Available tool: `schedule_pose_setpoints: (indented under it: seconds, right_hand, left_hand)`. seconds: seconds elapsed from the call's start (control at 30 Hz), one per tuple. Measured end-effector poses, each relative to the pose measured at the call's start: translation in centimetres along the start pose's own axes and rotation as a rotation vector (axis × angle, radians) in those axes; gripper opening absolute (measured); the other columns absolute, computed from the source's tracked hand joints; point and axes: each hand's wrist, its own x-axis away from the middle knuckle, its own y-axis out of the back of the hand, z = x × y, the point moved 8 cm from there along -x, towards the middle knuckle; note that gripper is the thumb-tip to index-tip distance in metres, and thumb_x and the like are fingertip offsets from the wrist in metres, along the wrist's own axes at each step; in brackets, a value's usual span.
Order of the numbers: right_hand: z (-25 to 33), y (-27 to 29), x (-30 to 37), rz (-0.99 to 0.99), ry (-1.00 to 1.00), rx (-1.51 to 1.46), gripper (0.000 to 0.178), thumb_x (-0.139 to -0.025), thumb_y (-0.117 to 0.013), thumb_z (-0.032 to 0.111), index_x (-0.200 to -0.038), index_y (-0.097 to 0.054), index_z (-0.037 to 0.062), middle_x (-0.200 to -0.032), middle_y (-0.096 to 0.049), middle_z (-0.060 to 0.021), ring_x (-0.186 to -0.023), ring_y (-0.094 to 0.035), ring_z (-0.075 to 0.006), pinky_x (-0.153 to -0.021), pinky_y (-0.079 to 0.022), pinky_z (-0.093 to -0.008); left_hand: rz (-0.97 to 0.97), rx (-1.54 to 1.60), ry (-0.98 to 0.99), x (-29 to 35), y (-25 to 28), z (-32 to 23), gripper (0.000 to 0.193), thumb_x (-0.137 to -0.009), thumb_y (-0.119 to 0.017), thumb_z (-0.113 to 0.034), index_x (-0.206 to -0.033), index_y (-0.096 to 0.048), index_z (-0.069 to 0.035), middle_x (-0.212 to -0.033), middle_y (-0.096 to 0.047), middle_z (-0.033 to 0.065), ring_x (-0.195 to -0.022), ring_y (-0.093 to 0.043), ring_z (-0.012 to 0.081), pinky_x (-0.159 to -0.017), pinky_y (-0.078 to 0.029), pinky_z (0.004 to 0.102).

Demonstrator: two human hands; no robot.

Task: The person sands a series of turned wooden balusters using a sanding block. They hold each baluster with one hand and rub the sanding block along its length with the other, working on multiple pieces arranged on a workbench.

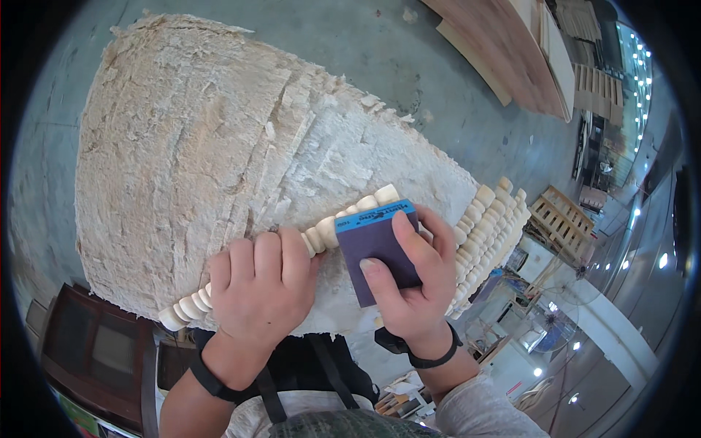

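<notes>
Right, your left hand [263, 288] is closed over the middle of the spindle [326, 233], its fingers curled down around the far side and its knuckles up. The palm side of that grip is hidden, so how the thumb sits cannot be told. The spindle is pale, turned wood with a row of beads. It slants past your left grip: one end pokes out to the left and nearer your body, the other runs away to the right, passes under the block [369, 252] and shows again just beyond it.

Your right hand [416, 281] pinches that block, thumb flat on its purple face, index finger bent over its blue edge, the other fingers folded at the right side. The block lies across the spindle, just right of your left hand; its underside is out of sight, so how much of it touches the wood is unclear.

Beneath both grips spreads the bench top [190, 139], wrapped in rough, flaking, whitish sheeting that reaches well beyond your left hand. Just right of your right hand, more beaded spindles lie side by side in a pile [485, 237]. You wear a black band [210, 376] on the left wrist and a dark strap [436, 354] on the right. Well beyond your right grip, big boards [504, 44] stand over the grey floor [394, 51].
</notes>
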Motion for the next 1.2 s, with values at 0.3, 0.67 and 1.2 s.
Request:
schedule_pose_setpoints:
  seconds: [0.3, 0.67, 1.2]
  right_hand:
    - [1.5, -1.6, -1.9, 0.062, 0.073, 0.227, 0.047, -0.085, -0.084, 0.003, -0.130, -0.074, 0.0072, -0.132, -0.057, -0.0177, -0.107, -0.064, -0.0280, -0.086, -0.054, -0.0375]
    - [1.5, -0.8, -0.9, 0.018, 0.049, 0.143, 0.038, -0.083, -0.086, 0.003, -0.120, -0.079, 0.0069, -0.129, -0.059, -0.0173, -0.096, -0.064, -0.0248, -0.079, -0.054, -0.0357]
    - [-1.0, -0.3, 5.4, 0.029, -0.151, 0.009, 0.052, -0.084, -0.085, 0.006, -0.135, -0.072, 0.0106, -0.133, -0.057, -0.0202, -0.099, -0.066, -0.0319, -0.083, -0.057, -0.0375]
  left_hand:
    - [-0.039, -0.044, -0.043, 0.1, -0.4, -0.1, 0.035, -0.085, -0.074, -0.029, -0.109, -0.067, -0.004, -0.082, -0.054, 0.0058, -0.073, -0.054, 0.0249, -0.066, -0.039, 0.0413]
    - [-0.081, -0.088, -0.050, 0.3, 0.0, -0.2, 0.035, -0.086, -0.075, -0.027, -0.111, -0.069, -0.004, -0.082, -0.055, 0.0051, -0.072, -0.053, 0.0240, -0.066, -0.038, 0.0395]
    - [-0.163, -0.123, -0.093, 0.2, -0.1, -0.5, 0.035, -0.096, -0.069, -0.040, -0.106, -0.068, -0.007, -0.083, -0.056, 0.0035, -0.070, -0.054, 0.0218, -0.063, -0.040, 0.0381]
